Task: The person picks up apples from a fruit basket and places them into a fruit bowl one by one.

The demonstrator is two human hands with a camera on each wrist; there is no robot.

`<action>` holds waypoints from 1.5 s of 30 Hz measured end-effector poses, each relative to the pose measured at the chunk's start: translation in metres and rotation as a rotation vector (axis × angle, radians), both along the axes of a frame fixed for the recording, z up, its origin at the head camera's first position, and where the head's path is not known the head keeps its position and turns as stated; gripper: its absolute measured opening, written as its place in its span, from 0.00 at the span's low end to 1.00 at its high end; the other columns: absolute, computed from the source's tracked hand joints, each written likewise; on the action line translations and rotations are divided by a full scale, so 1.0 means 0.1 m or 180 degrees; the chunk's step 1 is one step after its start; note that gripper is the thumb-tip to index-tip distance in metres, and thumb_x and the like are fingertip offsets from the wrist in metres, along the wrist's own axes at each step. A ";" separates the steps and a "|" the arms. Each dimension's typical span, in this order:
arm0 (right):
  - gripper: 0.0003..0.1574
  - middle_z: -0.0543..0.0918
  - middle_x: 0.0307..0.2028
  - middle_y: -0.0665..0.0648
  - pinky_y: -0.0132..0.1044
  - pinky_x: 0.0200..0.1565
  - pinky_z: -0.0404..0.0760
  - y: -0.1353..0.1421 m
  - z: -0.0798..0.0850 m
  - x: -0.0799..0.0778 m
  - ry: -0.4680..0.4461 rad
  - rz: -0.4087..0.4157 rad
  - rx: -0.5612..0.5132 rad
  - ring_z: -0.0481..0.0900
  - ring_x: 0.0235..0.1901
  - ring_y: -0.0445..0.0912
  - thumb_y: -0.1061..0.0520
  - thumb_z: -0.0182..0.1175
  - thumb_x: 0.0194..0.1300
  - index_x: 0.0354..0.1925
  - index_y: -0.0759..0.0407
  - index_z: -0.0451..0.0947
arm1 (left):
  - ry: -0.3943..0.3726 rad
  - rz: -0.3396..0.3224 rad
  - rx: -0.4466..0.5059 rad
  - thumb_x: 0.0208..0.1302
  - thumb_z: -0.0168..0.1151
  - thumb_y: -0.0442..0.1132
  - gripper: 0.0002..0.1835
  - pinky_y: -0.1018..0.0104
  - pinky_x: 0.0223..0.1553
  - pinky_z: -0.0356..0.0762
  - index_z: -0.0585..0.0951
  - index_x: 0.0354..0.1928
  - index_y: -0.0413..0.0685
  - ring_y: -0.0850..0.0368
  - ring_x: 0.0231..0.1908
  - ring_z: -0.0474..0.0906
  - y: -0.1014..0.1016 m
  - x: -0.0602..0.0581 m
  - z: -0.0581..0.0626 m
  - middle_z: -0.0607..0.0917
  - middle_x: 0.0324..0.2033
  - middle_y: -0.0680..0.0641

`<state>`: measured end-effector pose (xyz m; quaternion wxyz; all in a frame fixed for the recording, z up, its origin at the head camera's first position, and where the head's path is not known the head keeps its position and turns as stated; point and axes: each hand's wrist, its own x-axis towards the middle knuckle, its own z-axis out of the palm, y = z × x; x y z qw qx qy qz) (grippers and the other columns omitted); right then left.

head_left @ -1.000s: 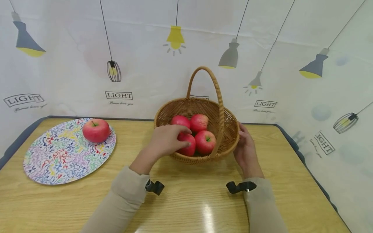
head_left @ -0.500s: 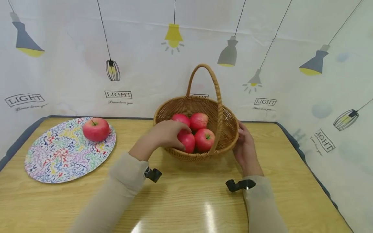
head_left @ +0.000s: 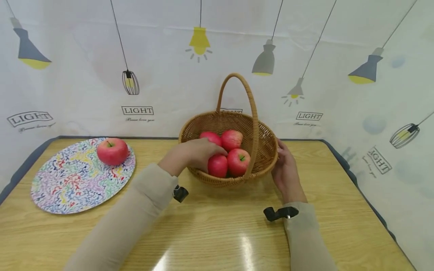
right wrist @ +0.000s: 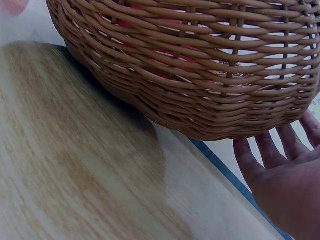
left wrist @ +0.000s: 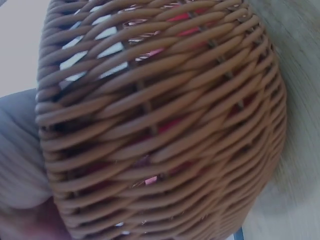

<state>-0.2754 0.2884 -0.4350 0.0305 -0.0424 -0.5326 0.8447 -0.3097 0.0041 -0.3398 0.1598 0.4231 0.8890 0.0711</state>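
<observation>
A brown wicker basket (head_left: pixel 266 162) with a tall arched handle stands at the back middle, holding several red apples. My left hand (head_left: pixel 194 152) reaches over its left rim, fingers curled round the front-left apple (head_left: pixel 217 166); the thumb is mostly hidden. Close to that one lie another apple with a stem (head_left: pixel 239 162), a streaked apple (head_left: pixel 232 140) and a partly covered apple (head_left: pixel 211 137). My right hand (head_left: pixel 286 171) rests against the outer right side of the basket. In the right wrist view its fingers (right wrist: pixel 272 152) are spread, tips touching the wicker.
On the left of the wooden table (head_left: pixel 203 233) lies a round, multicoloured patterned plate (head_left: pixel 71 188), with one apple (head_left: pixel 112 151) near its far right edge. A white cloth (head_left: pixel 162 56) printed with lamps hangs close behind the basket.
My left hand has shifted slightly left and deeper into the basket, around the side of the front-left apple. The right hand stays against the basket. The apple on the plate has not moved.
</observation>
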 end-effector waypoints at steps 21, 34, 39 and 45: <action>0.32 0.60 0.76 0.54 0.48 0.78 0.54 0.01 -0.01 -0.01 -0.0004 0.0019 -0.0035 0.57 0.76 0.51 0.58 0.37 0.73 0.73 0.49 0.59 | 0.0154 0.0032 0.0196 0.55 0.70 0.53 0.26 0.59 0.57 0.79 0.81 0.54 0.50 0.55 0.50 0.81 0.09 0.00 -0.09 0.85 0.50 0.51; 0.32 0.63 0.73 0.53 0.45 0.74 0.60 -0.01 0.02 -0.03 0.0019 0.0017 0.0038 0.61 0.72 0.52 0.57 0.39 0.72 0.73 0.49 0.61 | 0.0062 0.0268 0.0416 0.50 0.76 0.52 0.37 0.56 0.55 0.83 0.76 0.63 0.55 0.52 0.52 0.79 0.07 0.09 0.04 0.74 0.57 0.45; 0.32 0.62 0.74 0.53 0.46 0.75 0.59 -0.01 0.04 -0.03 0.0019 0.0017 0.0061 0.61 0.72 0.52 0.57 0.39 0.73 0.73 0.49 0.61 | 0.0125 0.0461 0.0546 0.46 0.78 0.50 0.39 0.55 0.52 0.84 0.75 0.64 0.59 0.52 0.49 0.80 0.06 0.13 0.10 0.72 0.57 0.47; 0.31 0.64 0.72 0.51 0.44 0.74 0.60 0.02 0.03 -0.02 -0.0030 -0.0055 -0.0029 0.61 0.72 0.50 0.57 0.39 0.73 0.72 0.49 0.62 | 0.0197 0.0534 0.0718 0.45 0.77 0.50 0.39 0.57 0.49 0.84 0.75 0.64 0.58 0.53 0.45 0.81 0.04 0.15 0.09 0.73 0.54 0.48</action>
